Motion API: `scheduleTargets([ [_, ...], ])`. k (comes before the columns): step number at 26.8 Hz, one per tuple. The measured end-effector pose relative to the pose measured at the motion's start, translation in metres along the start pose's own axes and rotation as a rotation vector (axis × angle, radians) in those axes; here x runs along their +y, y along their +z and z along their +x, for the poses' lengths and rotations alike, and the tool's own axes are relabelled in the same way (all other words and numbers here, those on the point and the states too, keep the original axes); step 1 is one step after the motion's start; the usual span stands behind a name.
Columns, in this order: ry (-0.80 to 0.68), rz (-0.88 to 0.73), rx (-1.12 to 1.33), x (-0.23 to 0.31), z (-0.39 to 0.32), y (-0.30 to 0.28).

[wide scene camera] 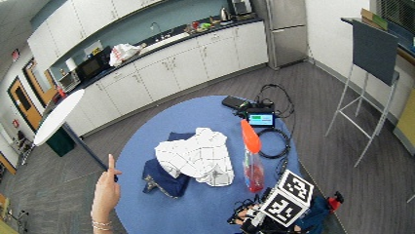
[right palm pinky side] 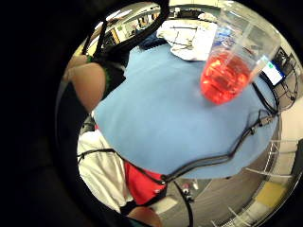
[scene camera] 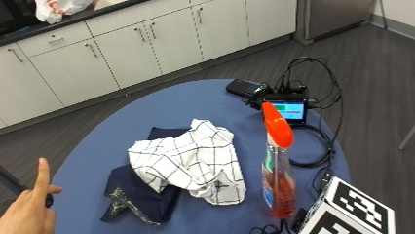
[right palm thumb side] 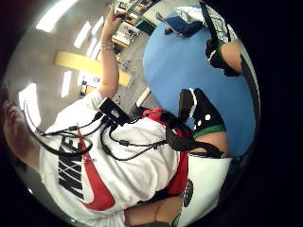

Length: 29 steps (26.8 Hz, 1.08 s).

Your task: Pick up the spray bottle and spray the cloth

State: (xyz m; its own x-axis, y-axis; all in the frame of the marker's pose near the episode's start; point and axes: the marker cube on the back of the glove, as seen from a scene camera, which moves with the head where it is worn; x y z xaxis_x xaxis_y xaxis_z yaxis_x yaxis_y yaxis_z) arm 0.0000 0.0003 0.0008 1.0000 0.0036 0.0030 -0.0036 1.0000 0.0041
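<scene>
spray bottle (scene camera: 279,170) upright, untouched by hands

Bottle (scene camera: 279,168) stands right of cloth (scene camera: 191,161).

I see the spray bottle (scene camera: 278,170) standing upright on the blue surface (scene camera: 195,102), near its edge. It is clear plastic with an orange trigger head on top, and red liquid fills roughly its lower part; a dip tube runs down inside. A label shows on its side, though I cannot read it. In the little finger side palm view the bottle (right palm pinky side: 232,61) appears close by, base and red liquid toward the camera. The white cloth (scene camera: 191,163) with a thin dark check pattern lies crumpled in a loose heap just beside the bottle, not touching it. It rests partly on a dark blue cloth (scene camera: 139,195) spread flat beneath it.
</scene>
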Motion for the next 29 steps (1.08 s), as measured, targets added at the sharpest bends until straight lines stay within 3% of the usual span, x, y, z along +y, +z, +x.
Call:
scheduleTargets([
  [16,-0.11,0.001,0.031,-0.035,-0.008,0.001],
  [29,0.11,0.339,0.004,-0.02,0.067,-0.058],
])
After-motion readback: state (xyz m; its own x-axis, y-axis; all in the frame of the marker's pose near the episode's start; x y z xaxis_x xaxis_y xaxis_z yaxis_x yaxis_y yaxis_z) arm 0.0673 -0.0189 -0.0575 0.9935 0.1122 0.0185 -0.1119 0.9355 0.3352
